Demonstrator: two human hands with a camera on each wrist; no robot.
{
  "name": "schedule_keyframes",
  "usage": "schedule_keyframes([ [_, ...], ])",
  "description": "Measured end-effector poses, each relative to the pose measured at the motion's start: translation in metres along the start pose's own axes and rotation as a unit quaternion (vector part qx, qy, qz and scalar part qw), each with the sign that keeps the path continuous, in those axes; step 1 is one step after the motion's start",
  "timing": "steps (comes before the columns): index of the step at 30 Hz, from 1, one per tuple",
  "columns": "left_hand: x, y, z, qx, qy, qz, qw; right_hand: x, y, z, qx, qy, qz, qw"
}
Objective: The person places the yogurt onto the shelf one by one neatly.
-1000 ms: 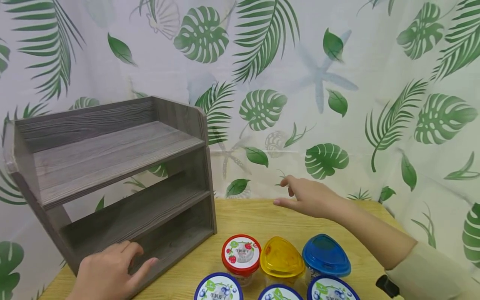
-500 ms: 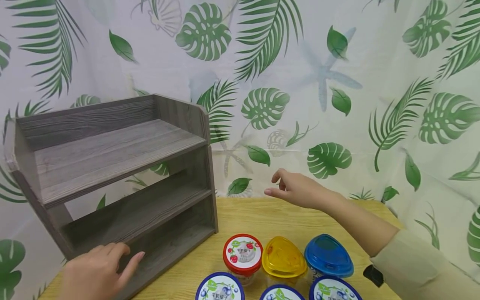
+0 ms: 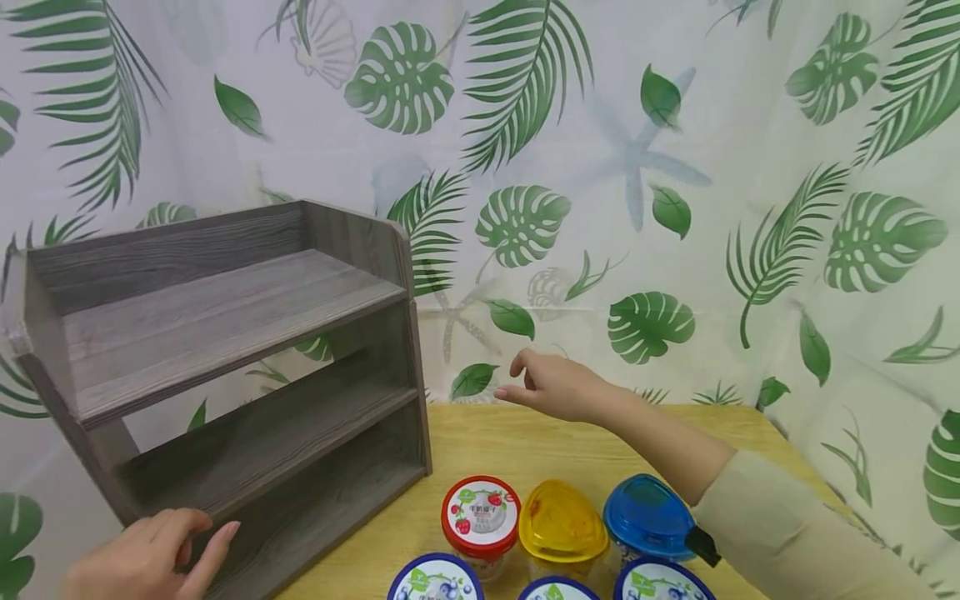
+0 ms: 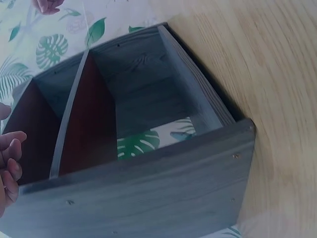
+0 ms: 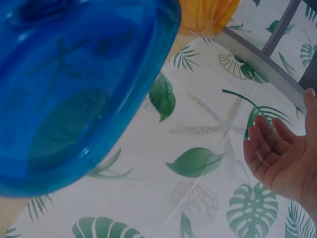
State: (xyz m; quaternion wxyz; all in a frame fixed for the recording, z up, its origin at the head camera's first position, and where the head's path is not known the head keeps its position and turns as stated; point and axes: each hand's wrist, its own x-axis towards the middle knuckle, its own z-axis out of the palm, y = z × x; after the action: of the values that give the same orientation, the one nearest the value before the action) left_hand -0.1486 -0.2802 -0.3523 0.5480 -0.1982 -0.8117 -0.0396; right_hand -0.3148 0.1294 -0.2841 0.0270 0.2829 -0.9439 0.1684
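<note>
My left hand (image 3: 150, 554) hovers at the lower front of a grey wooden shelf (image 3: 240, 312), fingers loosely bent and holding nothing. In the left wrist view its fingertips (image 4: 12, 148) show at the left edge, by the shelf's compartments. Beyond the containers, my right hand (image 3: 558, 385) hangs in the air above the table's far edge, relaxed and holding nothing. Nearer to me stand a red-lidded cup (image 3: 482, 512), a yellow-lidded container (image 3: 562, 521) and a blue-lidded container (image 3: 648, 512). The blue lid (image 5: 84, 99) fills much of the right wrist view.
Several purple-blue-rimmed cups (image 3: 437, 583) with blueberry lids stand in front, cut off by the lower edge. The wooden table (image 3: 480, 437) ends at a leaf-patterned curtain (image 3: 517, 125). A dark strap piece (image 3: 702, 546) sits below my right sleeve (image 3: 787, 517).
My right hand has drifted left toward the shelf. My left hand has moved left and slightly down. The shelf and containers have stayed in place; the head view shifts a little.
</note>
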Motion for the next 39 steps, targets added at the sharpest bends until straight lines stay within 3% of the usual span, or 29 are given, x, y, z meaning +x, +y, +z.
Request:
schedule_keyframes([
  [3, 0.001, -0.01, -0.003, -0.014, -0.028, 0.0, 0.9995, 0.005, -0.003, 0.004, -0.006, 0.001, -0.002, 1.0],
  [4, 0.004, -0.013, -0.006, -0.034, -0.086, -0.024, 0.9955, 0.008, -0.004, 0.004, -0.012, 0.004, -0.005, 0.9999],
  [5, 0.006, -0.016, -0.009, -0.053, -0.158, -0.051, 0.9847, 0.01, -0.006, 0.005, -0.017, 0.006, -0.008, 0.9998],
  [6, 0.008, -0.021, -0.013, -0.073, -0.227, -0.085, 0.9674, 0.013, -0.007, 0.005, -0.021, 0.006, -0.01, 0.9997],
  [7, 0.011, -0.025, -0.017, -0.081, -0.306, -0.128, 0.94, 0.016, -0.009, 0.006, -0.026, 0.008, -0.013, 0.9995],
  [9, 0.015, -0.031, -0.024, -0.069, -0.437, -0.21, 0.8718, 0.022, -0.012, 0.007, -0.043, 0.014, -0.021, 0.9987],
  [10, 0.017, -0.034, -0.027, -0.055, -0.487, -0.24, 0.8381, 0.024, -0.013, 0.008, -0.056, 0.015, -0.023, 0.998],
  [11, 0.017, -0.037, -0.028, -0.052, -0.503, -0.251, 0.8253, 0.027, -0.014, 0.009, -0.067, 0.017, -0.025, 0.9973],
  [13, 0.017, -0.041, -0.03, -0.042, -0.514, -0.264, 0.8152, 0.031, -0.015, 0.011, -0.087, 0.022, -0.031, 0.9955],
  [16, 0.013, -0.043, -0.033, -0.031, -0.506, -0.255, 0.8238, 0.038, -0.016, 0.015, -0.116, 0.028, -0.037, 0.9922],
  [17, 0.011, -0.044, -0.034, -0.028, -0.494, -0.246, 0.8334, 0.04, -0.016, 0.016, -0.123, 0.029, -0.04, 0.9912],
  [20, 0.005, -0.044, -0.036, -0.013, -0.428, -0.224, 0.8757, 0.047, -0.018, 0.02, -0.149, 0.027, -0.048, 0.9873],
  [24, -0.003, -0.044, -0.036, 0.013, -0.351, -0.237, 0.9058, 0.055, -0.023, 0.025, -0.176, 0.034, -0.065, 0.9816],
  [25, -0.005, -0.045, -0.035, 0.019, -0.342, -0.243, 0.9074, 0.057, -0.024, 0.025, -0.184, 0.04, -0.069, 0.9797],
  [27, -0.005, -0.047, -0.033, 0.026, -0.354, -0.258, 0.8985, 0.06, -0.026, 0.028, -0.197, 0.055, -0.075, 0.976],
  [29, -0.006, -0.048, -0.031, 0.031, -0.352, -0.263, 0.8977, 0.064, -0.028, 0.031, -0.211, 0.075, -0.083, 0.971],
  [30, -0.007, -0.049, -0.03, 0.031, -0.338, -0.259, 0.904, 0.066, -0.029, 0.033, -0.221, 0.084, -0.088, 0.9677],
  [32, -0.009, -0.051, -0.027, 0.013, -0.279, -0.234, 0.9313, 0.072, -0.031, 0.038, -0.241, 0.104, -0.102, 0.9596],
  [35, -0.013, -0.053, -0.023, -0.002, -0.128, -0.168, 0.9775, 0.081, -0.035, 0.046, -0.274, 0.125, -0.122, 0.9458],
  [37, -0.014, -0.054, -0.019, 0.002, -0.046, -0.117, 0.9921, 0.087, -0.039, 0.05, -0.29, 0.129, -0.13, 0.9393],
  [39, -0.014, -0.054, -0.017, 0.013, -0.015, -0.102, 0.9946, 0.092, -0.042, 0.052, -0.296, 0.125, -0.129, 0.9383],
])
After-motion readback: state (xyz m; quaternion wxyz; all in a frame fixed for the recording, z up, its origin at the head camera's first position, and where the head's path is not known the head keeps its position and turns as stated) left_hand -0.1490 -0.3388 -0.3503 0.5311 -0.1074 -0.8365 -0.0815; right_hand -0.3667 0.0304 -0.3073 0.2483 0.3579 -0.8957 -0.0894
